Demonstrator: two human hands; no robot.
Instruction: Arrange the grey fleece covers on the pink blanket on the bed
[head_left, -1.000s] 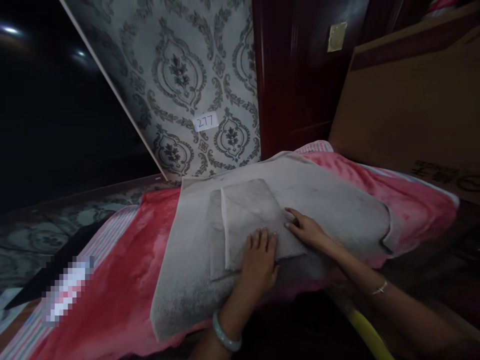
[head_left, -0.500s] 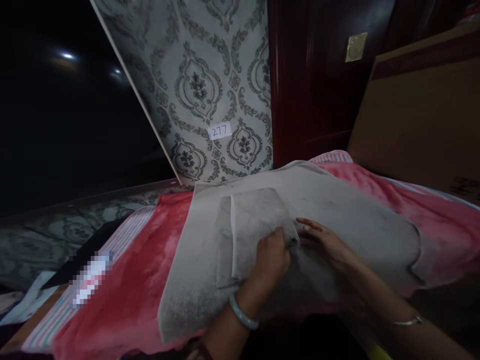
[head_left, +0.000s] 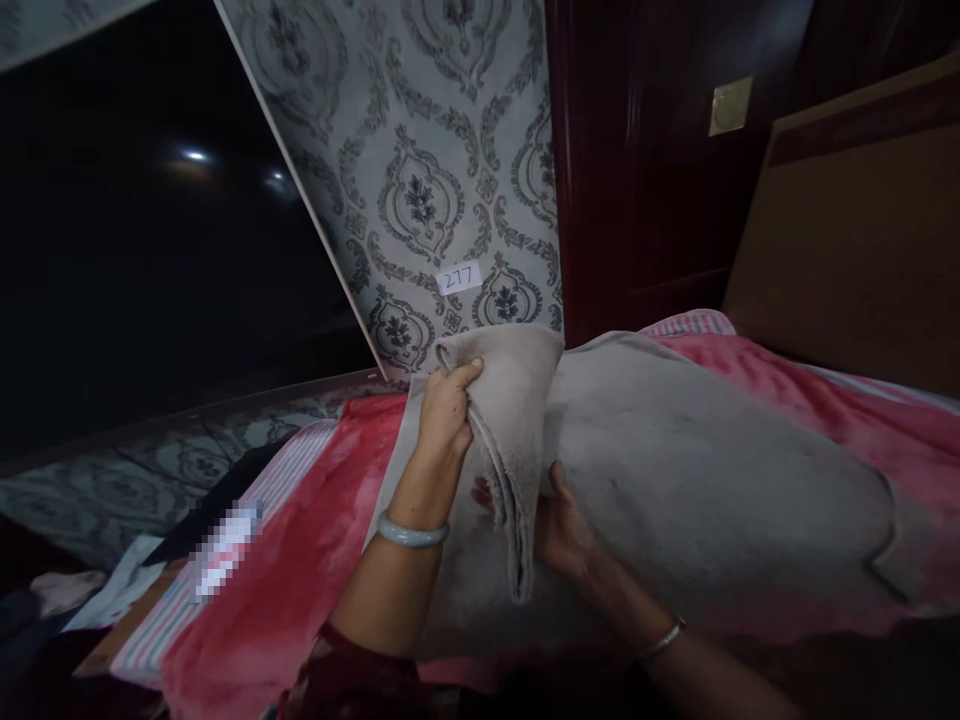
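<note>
left hand (head_left: 446, 405): fingers curled shut over the top fold of the folded grey cloth (head_left: 517, 420), thumb pinching from the near side. the cloth is raised on edge and hangs in layers above the large grey cloth (head_left: 712, 470) spread on the bed.
right hand (head_left: 566, 530): at the hanging lower edge, thumb up, fingers hidden behind the layers; cannot tell if it grips or only steadies.
step in hand, judged: lifting the folded piece clear of the spread one. any further move calls for keeping the layers pinched together, since the bottom hangs loose.
around: pink blanket (head_left: 300, 560) under the grey cloth, striped sheet (head_left: 255, 490) at its left edge, patterned wall panel (head_left: 420, 150) with a label (head_left: 458, 278) behind, dark wooden door (head_left: 637, 170), brown board (head_left: 847, 250) at right. nothing stands close in front of the hands.
</note>
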